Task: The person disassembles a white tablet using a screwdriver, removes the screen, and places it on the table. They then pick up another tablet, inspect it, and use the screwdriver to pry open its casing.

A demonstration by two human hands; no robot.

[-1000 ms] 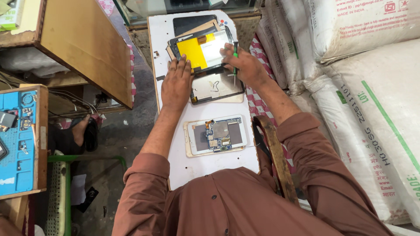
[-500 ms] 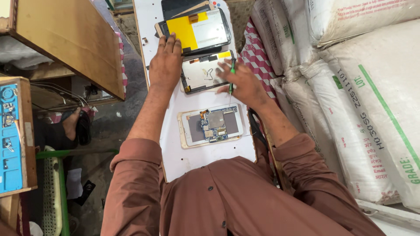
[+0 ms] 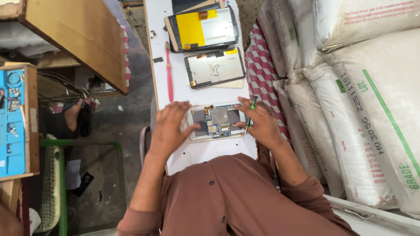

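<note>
1. Both hands have come down from the upper tablet panels to the opened tablet point(image 3: 216, 121) nearest the person.
2. The left hand point(image 3: 170, 129), fingers spread, touches its 9 o'clock edge.
3. The right hand point(image 3: 259, 124) pinches a green screwdriver point(image 3: 250, 111) at 3 o'clock.
4. A pink tool point(image 3: 169, 74) lies at 11 o'clock.

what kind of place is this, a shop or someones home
Likely a small electronics repair stall: an opened tablet with bare circuit board, a screwdriver in the right hand, and stacked white sacks beside.

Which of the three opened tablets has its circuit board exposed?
The nearest tablet, between the left hand and right hand. The two farther ones show only yellow and silver backing.
</note>
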